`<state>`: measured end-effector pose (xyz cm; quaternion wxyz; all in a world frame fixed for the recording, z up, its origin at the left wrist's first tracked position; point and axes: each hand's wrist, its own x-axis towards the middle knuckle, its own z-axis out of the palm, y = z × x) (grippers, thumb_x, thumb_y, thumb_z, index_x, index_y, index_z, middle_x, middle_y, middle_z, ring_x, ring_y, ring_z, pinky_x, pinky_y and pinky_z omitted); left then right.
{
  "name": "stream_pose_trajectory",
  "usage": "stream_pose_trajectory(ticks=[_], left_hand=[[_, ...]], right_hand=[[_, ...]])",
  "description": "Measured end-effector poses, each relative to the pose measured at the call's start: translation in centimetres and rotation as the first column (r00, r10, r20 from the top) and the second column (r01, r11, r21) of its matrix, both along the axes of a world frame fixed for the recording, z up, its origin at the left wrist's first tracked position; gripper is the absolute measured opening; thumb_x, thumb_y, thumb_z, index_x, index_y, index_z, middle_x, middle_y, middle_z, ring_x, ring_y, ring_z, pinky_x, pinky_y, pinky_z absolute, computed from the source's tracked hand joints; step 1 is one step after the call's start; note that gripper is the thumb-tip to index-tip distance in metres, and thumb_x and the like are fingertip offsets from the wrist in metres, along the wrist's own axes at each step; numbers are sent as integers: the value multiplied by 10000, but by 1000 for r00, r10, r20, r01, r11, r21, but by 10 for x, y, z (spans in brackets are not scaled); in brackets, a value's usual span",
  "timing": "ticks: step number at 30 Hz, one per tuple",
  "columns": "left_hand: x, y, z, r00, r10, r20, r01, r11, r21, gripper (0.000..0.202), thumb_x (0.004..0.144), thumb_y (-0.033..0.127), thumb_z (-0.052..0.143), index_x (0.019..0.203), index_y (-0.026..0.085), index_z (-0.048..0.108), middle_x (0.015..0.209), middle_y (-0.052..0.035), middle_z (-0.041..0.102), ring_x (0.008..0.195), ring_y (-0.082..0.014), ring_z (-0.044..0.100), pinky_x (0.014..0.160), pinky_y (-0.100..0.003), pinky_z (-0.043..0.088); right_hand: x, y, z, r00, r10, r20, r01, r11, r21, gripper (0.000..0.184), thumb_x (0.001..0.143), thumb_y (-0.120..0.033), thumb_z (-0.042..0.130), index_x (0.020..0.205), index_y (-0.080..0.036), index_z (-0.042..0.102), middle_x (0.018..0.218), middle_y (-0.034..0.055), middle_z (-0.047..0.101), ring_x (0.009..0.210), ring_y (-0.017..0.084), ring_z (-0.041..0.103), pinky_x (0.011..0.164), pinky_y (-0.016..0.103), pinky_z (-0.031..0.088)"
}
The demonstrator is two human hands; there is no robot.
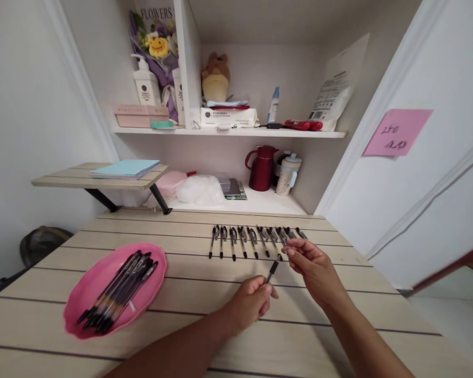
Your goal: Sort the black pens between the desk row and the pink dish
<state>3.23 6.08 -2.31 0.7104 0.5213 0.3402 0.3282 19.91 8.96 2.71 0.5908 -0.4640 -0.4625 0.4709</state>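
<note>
Holding a pen above the tabletop, left hand curled tight; right hand pinched, can't tell on what. Stray knuckles could scatter the pen row near the back edge.

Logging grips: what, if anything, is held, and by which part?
Left hand: a pen, by its barrel, dark end protruding. Right hand: pinching, contents unclear.

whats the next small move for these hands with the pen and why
Probably hold the slim black-tipped pen steady in the left hand and bring the right hand to its upper end. The left grip is already closed around it, and that end points up toward the right fingertips, close by. Whether they touch it, or hold something small, I can't tell.
</note>
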Motion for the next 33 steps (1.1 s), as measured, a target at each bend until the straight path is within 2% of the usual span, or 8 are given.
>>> stream_pose_trajectory(ticks=[11, 17, 23, 29, 31, 33], left_hand=[[0, -2, 2, 1000, -20, -16, 20, 998, 53, 247, 812, 390, 420, 764, 156, 483, 404, 94, 371, 320, -36, 241, 393, -191, 166], [0, -2, 2, 999, -28, -20, 29, 997, 71, 249, 811, 393, 420, 760, 157, 482, 404, 91, 371, 327, -40, 249, 399, -196, 167], [3, -4, 1, 997, 24, -70, -15, 991, 133, 244, 817, 376, 395, 762, 154, 482, 413, 89, 358, 341, -42, 250, 404, -194, 187], [5, -5, -1, 996, 52, -78, -36, 982, 186, 218, 810, 349, 394, 752, 153, 472, 430, 85, 339, 378, -55, 278, 404, -190, 204], [5, -5, -1, 995, 45, -93, -27, 981, 194, 216, 814, 343, 391, 755, 153, 474, 435, 82, 348, 384, -56, 282, 408, -190, 212], [4, -4, -1, 994, 39, -102, -18, 980, 199, 219, 822, 346, 388, 760, 155, 475, 434, 82, 355, 383, -55, 285, 415, -189, 222]], right_hand=[[-3, -8, 4, 986, 145, 88, -148, 988, 39, 394, 644, -345, 690, 982, -192, 557, 789, 26, 617, 564, 89, 480, 482, 216, 394], [-1, -9, 2, 984, 140, 106, -142, 990, 15, 437, 639, -368, 689, 1006, -190, 534, 737, 14, 593, 559, 99, 484, 477, 224, 398], [-2, -11, 1, 983, 123, 138, -126, 992, 13, 432, 636, -375, 691, 990, -191, 525, 622, -33, 509, 499, 82, 430, 460, 218, 371], [-3, -14, 3, 982, 127, 140, -127, 992, -8, 411, 635, -363, 695, 981, -201, 543, 597, -43, 479, 490, 81, 406, 450, 218, 348], [-2, -15, 4, 982, 144, 122, -141, 989, -39, 422, 635, -359, 698, 1002, -203, 562, 634, -29, 507, 511, 83, 411, 469, 223, 352], [-1, -16, 4, 974, 205, 96, -197, 977, -81, 437, 657, -380, 676, 1047, -209, 577, 771, 14, 572, 547, 87, 433, 491, 233, 352]])
